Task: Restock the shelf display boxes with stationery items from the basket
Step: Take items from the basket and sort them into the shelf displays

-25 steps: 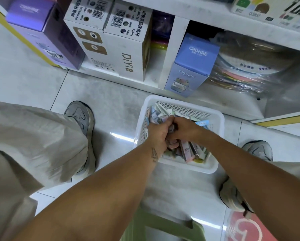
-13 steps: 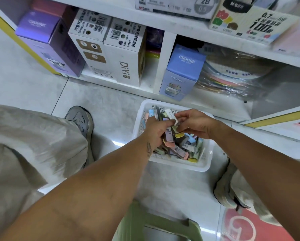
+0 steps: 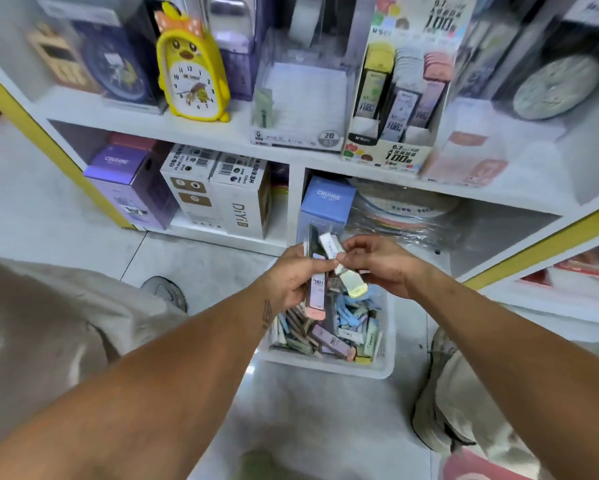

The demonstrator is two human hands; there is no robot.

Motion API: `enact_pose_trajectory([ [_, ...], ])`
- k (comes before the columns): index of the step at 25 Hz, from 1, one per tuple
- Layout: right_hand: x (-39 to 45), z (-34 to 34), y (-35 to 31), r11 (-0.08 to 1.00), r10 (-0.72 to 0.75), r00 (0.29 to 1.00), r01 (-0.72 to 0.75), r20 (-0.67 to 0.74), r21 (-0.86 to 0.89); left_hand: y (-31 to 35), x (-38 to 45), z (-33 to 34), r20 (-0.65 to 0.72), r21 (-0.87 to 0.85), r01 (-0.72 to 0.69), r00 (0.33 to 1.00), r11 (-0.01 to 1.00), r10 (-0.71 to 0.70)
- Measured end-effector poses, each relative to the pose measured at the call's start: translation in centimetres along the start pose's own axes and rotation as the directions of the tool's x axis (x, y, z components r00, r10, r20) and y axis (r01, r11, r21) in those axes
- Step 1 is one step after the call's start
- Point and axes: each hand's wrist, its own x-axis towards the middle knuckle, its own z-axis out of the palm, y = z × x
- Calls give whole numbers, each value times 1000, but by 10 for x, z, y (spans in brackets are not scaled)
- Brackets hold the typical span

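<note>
Both of your hands have risen out of the basket (image 3: 384, 367) since a second ago, and your view has tilted up to take in the upper shelf (image 3: 201, 131). That shelf carries a yellow chick clock (image 3: 191, 67) toward its left end, a clear 2B display box (image 3: 301, 95) beside it, and a cardboard display box (image 3: 395, 109) of upright lead cases further right. Below, the lower shelf (image 3: 222, 237) holds a purple carton (image 3: 125, 188), two white cartons (image 3: 218, 199) and a blue carton (image 3: 326, 206) just past the divider. On the floor tiles (image 3: 308, 427) in front of the shelving sits the white basket, with slim lead cases piled in it, pink, blue and green among them. Your left hand (image 3: 289, 277) grips a small stack of cases (image 3: 316, 282) upright above the basket's far edge, the front one lilac with a pink cap. Your right hand (image 3: 383, 263) pinches a pale green case (image 3: 341, 265) between thumb and fingertips, tilted, touching the stack.
</note>
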Motion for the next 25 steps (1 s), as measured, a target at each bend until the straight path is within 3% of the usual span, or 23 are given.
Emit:
enact_pose_trajectory([
  [4, -43, -6, -53, 987, -160, 985, 161, -65, 10, 55, -40, 27, 32, 29, -110, 994, 994, 109],
  [7, -72, -9, -97, 976, -218, 975, 218, -36, 1, 96, -62, 50, -1, 18, -170, 985, 985, 170],
  [11, -104, -16, -141, 934, -317, 945, 295, -86, -201, 134, -87, 71, 14, -70, -112, 993, 991, 113],
  [14, -118, -20, -159, 931, -355, 927, 339, -120, -137, 150, -103, 78, 59, -69, -102, 993, 992, 106],
  [21, -122, -52, -215, 885, -359, 915, 396, -181, 244, 220, -100, 93, 5, -68, -344, 938, 936, 345],
  [25, -122, -74, -225, 890, -361, 894, 415, -266, 189, 256, -92, 89, -40, -102, -368, 930, 924, 366],
])
